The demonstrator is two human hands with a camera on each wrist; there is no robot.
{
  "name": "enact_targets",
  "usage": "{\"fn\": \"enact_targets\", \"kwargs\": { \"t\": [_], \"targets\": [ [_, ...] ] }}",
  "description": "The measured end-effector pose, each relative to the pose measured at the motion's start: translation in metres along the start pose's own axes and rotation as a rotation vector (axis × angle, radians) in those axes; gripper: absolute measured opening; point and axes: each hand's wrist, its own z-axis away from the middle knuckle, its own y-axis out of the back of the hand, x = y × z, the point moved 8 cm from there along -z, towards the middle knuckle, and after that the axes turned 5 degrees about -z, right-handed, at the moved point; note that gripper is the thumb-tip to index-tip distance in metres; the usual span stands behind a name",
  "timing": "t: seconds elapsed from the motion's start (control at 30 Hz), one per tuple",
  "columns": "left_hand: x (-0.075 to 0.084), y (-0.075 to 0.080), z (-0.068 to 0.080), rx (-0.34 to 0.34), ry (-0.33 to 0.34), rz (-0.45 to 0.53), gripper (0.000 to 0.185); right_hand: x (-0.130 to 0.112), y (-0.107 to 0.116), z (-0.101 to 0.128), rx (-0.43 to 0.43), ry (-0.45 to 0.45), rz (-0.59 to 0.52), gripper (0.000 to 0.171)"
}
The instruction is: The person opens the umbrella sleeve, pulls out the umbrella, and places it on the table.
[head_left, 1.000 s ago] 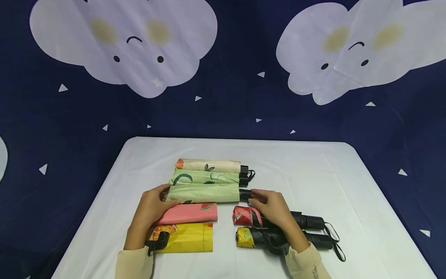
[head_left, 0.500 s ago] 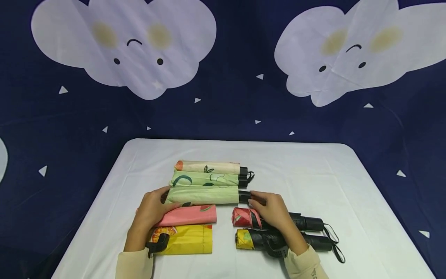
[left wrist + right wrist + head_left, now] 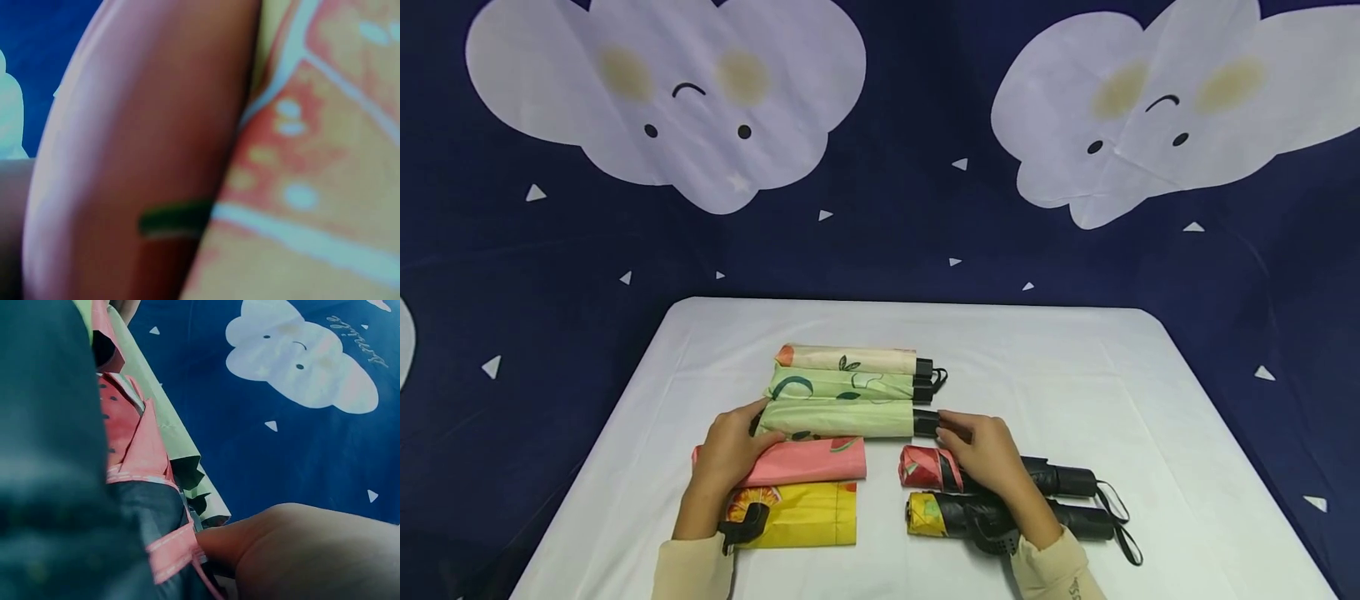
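Note:
A folded umbrella in a light green sleeve [image 3: 842,419] lies crosswise between my hands. My left hand [image 3: 728,450] holds its left end, thumb on the near side and fingers on the far side. At the other end, my right hand [image 3: 988,454] pinches the black handle [image 3: 926,423]. Below my left hand lie a pink umbrella sleeve [image 3: 812,462] and a yellow one [image 3: 808,517] with an orange-slice print [image 3: 312,144]. Under my right wrist are two black folded umbrellas, one with a red watermelon tip [image 3: 921,467], the other with a yellow tip [image 3: 927,514].
Just beyond the held umbrella, a green-sleeved umbrella [image 3: 865,384] and a cream one [image 3: 880,360] lie parallel to it. Wrist straps [image 3: 1123,521] trail right from the black umbrellas. The white table [image 3: 1060,358] ends at a dark blue cloud-print backdrop [image 3: 917,233].
My left wrist has shifted slightly right, and the light green umbrella has moved very slightly away from me. Both hands keep their hold; the right hand has hardly moved.

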Motion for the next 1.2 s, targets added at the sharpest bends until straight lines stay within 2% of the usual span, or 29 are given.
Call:
{"fn": "enact_targets", "kwargs": {
  "t": [0.2,0.37,0.5,0.73,0.9,1.0,1.1,1.2],
  "targets": [
    [0.001,-0.001,-0.001,0.005,-0.004,-0.004,0.062,0.003,0.0,0.0,0.007,-0.011,-0.007,0.031],
    [0.001,0.004,-0.001,0.024,-0.001,0.032,0.063,0.001,0.002,0.0,0.01,-0.028,-0.071,0.033],
    [-0.001,0.011,-0.002,0.053,0.018,0.091,0.064,0.0,0.006,-0.002,0.039,-0.048,-0.175,0.036],
    [-0.004,0.023,-0.002,0.122,0.036,0.214,0.064,0.008,0.009,-0.001,0.083,-0.132,-0.396,0.042],
    [-0.003,0.033,-0.001,0.173,0.071,0.342,0.062,0.008,0.011,0.0,0.088,-0.139,-0.66,0.044],
    [-0.003,0.037,0.0,0.194,0.102,0.466,0.059,0.005,0.014,0.001,0.079,-0.133,-0.838,0.044],
    [0.0,0.04,0.0,0.2,0.089,0.62,0.057,-0.003,0.022,0.002,0.072,-0.094,-0.932,0.043],
    [0.006,0.043,0.0,0.195,0.04,0.775,0.054,-0.013,0.034,0.005,0.084,-0.055,-0.973,0.042]
  ]
}}
